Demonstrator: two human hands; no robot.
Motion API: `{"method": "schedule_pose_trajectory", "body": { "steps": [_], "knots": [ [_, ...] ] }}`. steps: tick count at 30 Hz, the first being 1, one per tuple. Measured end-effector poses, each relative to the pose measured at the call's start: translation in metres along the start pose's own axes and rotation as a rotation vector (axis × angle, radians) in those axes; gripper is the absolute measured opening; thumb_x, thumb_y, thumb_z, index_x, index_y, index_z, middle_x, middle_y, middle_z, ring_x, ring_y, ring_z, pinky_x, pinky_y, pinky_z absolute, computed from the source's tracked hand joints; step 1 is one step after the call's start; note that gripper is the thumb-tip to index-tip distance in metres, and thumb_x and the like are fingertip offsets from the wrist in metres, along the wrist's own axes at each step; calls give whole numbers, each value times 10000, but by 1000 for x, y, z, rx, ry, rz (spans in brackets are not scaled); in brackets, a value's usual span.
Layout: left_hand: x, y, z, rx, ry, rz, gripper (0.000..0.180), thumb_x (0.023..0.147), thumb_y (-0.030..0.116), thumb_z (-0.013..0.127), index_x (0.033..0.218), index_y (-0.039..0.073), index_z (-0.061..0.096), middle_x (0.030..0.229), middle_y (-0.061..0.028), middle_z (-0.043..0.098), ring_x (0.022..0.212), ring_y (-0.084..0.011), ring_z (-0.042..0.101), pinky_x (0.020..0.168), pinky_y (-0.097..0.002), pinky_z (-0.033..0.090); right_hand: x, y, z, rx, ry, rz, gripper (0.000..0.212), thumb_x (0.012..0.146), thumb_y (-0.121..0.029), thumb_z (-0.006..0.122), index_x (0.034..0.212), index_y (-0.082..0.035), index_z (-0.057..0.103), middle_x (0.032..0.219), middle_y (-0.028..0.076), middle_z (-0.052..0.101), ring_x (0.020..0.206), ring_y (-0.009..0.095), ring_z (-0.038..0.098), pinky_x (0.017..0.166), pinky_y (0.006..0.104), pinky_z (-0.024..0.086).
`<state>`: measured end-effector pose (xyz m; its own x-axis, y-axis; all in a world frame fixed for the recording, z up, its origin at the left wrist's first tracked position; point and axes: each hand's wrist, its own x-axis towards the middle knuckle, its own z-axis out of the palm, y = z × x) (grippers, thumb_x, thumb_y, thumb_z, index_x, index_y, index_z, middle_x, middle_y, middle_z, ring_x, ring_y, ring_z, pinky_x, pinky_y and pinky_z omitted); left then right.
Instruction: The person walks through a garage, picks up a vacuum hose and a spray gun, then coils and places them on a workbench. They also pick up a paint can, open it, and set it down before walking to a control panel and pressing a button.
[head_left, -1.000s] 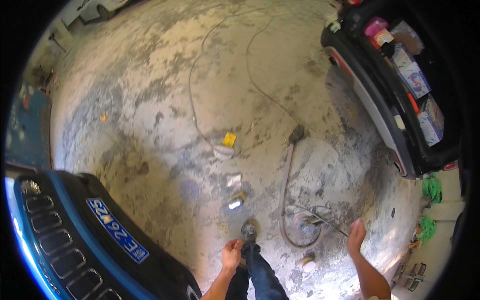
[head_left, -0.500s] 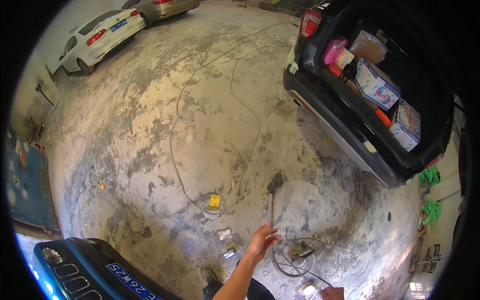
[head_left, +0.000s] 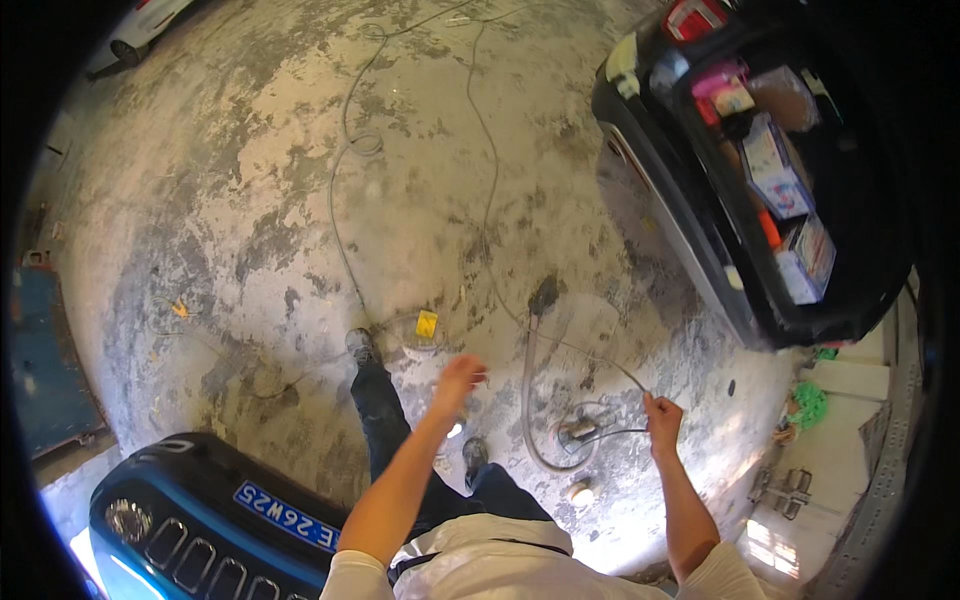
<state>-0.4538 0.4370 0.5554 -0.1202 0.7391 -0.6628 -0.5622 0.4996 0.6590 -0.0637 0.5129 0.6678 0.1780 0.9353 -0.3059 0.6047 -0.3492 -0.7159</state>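
Observation:
My right hand (head_left: 663,420) is closed around a thin dark cable (head_left: 610,364), raised above the floor at the right. From it the cable runs up and left across the floor, and another stretch trails down to a small machine (head_left: 580,432). My left hand (head_left: 463,383), a little blurred, hangs over the floor with fingers loosely bent and apart, holding nothing I can see. A grey hose (head_left: 528,390) curves between the hands, from a dark flat head (head_left: 543,296) round toward the machine. A round pale object (head_left: 580,493) lies below it.
A dark car's open trunk (head_left: 690,230) with boxes stands at the upper right. A blue car's front (head_left: 230,520) is at the lower left. Long cables (head_left: 345,190) loop over the floor. A yellow packet (head_left: 427,323) lies near my left shoe (head_left: 360,345). Green netting (head_left: 808,405) is at the right.
My view has tipped downward. My right hand has come up from the lower edge, lifting the cable. My left hand has moved left, away from the hose. My left foot has stepped forward.

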Motion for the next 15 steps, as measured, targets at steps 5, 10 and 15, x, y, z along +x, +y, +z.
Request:
{"method": "schedule_pose_trajectory", "body": {
  "steps": [5,10,15],
  "knots": [
    [54,92,100,-333,-401,-632,893,809,698,591,1385,47,385,1235,-193,533,887,-248,624,760,-388,520,-19,-166,77,60,-90,39,469,930,-329,651,571,-69,499,499,-16,434,445,65,405,432,240,355],
    [160,204,136,-801,-109,-591,571,892,458,641,1218,25,460,993,-143,561,777,-237,600,649,-340,508,-7,-181,-1,-190,232,289,497,937,-338,645,543,-99,459,484,-17,402,422,83,401,409,261,351],
    [276,329,71,-771,42,-474,297,916,307,595,874,15,557,689,-97,559,555,-176,509,519,-314,409,-17,-129,-137,-862,757,437,493,850,-433,709,663,-14,529,644,109,575,551,252,558,532,414,483]
  ]
}}
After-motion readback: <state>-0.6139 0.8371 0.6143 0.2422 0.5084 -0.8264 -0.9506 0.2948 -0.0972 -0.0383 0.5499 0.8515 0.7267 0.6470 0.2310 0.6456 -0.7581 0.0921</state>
